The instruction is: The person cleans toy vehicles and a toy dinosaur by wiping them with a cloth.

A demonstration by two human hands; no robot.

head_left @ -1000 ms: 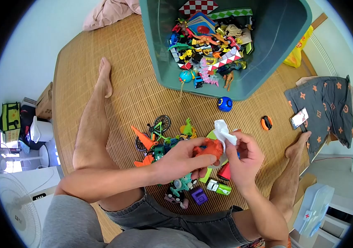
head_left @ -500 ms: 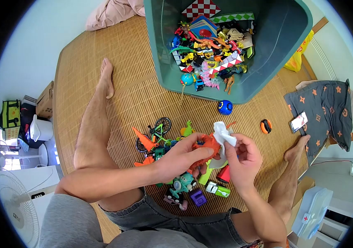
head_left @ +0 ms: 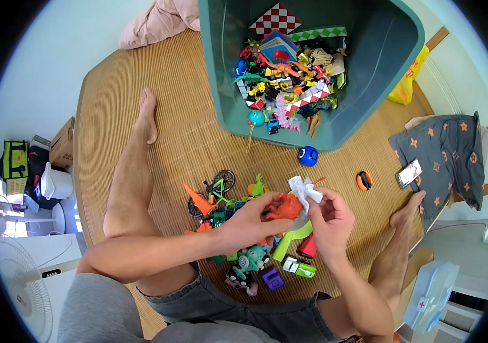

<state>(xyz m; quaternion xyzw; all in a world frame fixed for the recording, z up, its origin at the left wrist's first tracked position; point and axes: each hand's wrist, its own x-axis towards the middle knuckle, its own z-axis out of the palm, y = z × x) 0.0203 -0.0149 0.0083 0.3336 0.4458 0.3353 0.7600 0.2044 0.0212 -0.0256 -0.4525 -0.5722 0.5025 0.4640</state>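
Observation:
My left hand (head_left: 254, 220) is closed around an orange-red toy figure (head_left: 287, 207), probably an animal; its shape is partly hidden by my fingers. A crumpled white tissue (head_left: 303, 191) is pinched in my right hand (head_left: 331, 219) and pressed against the toy's right side. Below my hands lie a lime-green toy piece (head_left: 290, 242), a red toy part (head_left: 307, 247) and a green and white toy truck (head_left: 299, 267). Near my left wrist are a teal toy vehicle (head_left: 252, 259), a purple toy (head_left: 272, 278) and a small green toy bicycle (head_left: 219, 186).
A large green bin (head_left: 378, 86) full of mixed toys stands ahead on the bamboo mat (head_left: 187, 154). A blue ball (head_left: 308, 156), an orange and black ring-shaped item (head_left: 364, 181) and a phone (head_left: 409, 173) on dark patterned cloth (head_left: 464, 166) lie to the right. A fan (head_left: 21, 286) stands left.
The orange-red toy has turned in my left hand, showing more of its side. My right hand has shifted slightly with the tissue against it. The view has tilted a little.

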